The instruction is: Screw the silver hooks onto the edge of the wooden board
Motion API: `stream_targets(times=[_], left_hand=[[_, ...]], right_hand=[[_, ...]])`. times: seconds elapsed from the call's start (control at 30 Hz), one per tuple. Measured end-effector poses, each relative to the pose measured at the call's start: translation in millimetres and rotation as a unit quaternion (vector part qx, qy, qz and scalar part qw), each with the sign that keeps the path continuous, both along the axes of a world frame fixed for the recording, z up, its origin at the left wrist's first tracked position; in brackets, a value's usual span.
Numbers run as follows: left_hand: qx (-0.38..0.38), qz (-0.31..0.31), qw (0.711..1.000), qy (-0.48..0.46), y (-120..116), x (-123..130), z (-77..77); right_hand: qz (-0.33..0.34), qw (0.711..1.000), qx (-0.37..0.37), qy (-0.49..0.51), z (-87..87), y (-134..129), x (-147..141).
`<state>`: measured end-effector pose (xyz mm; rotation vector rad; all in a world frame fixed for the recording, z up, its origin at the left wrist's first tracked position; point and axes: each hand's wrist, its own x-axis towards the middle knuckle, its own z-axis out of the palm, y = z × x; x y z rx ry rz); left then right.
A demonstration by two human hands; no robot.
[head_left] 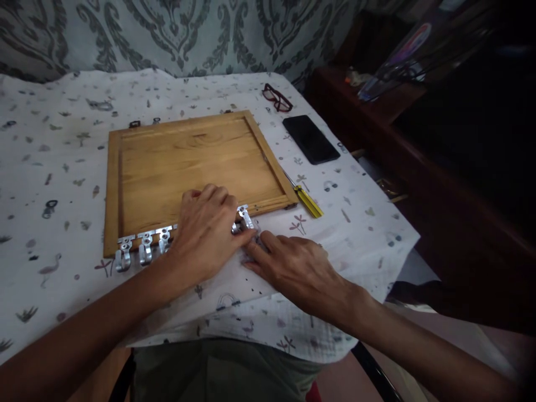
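Pressing down on a metal hook strip (146, 234) along the near edge of a wooden board (188, 162), the left hand (205, 237) arches over the strip, its fingers (215, 195) spread on the board. The right hand (295, 273) lies at the strip's right end, fingers (262, 245) close together and low against it. Whether either hand grips cannot be determined. This placement appears intended to keep the strip seated along the edge. Hooks (124, 255) project past the edge above the patterned cloth (54, 184). A screwdriver (307, 201) lies just right of the board; a phone (310, 139) and glasses (277, 97) lie beyond. No object obstructs either hand. A dark wooden cabinet (439, 184) stands at right.
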<state>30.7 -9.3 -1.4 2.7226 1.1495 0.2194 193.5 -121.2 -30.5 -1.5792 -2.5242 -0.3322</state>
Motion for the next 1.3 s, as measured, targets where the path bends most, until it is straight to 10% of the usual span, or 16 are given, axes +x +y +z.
stream_targets(times=[0.4,0.8,1.3], left_hand=[[0.001,0.001,1.0,0.015,1,1,3.4],[-0.006,-0.008,1.0,0.022,2,0,5.5],[0.002,-0.004,1.0,0.025,0,1,4.4]], right_hand=[[-0.02,1.0,-0.005,-0.021,1.3,-14,1],[-0.116,0.962,-0.027,0.244,-8.6,-4,28],[-0.062,0.959,-0.094,0.259,-11.9,14,32]])
